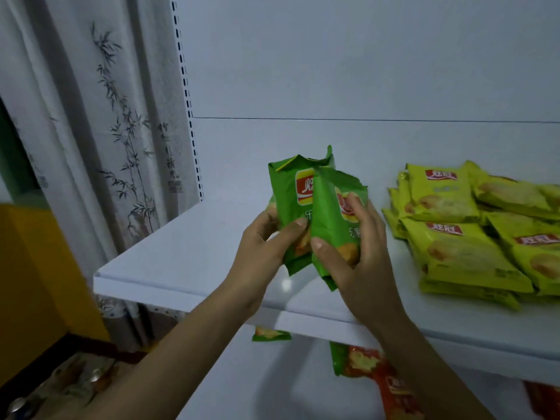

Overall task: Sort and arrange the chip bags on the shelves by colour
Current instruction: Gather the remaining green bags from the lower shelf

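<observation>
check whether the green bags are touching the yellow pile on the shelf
Apart. The head view shows a strip of white shelf between the green bags and the yellow pile.

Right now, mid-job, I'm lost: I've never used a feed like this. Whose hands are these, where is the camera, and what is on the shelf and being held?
There is no machine here: a person works with bare hands, and the single picture comes from a camera on their head, looking forward and down. The left hand grips one green chip bag; the right hand grips a second green bag overlapping it in front, both above the white shelf. A pile of yellow bags lies on that shelf to the right. Below it, red and green bags show on a lower level.
</observation>
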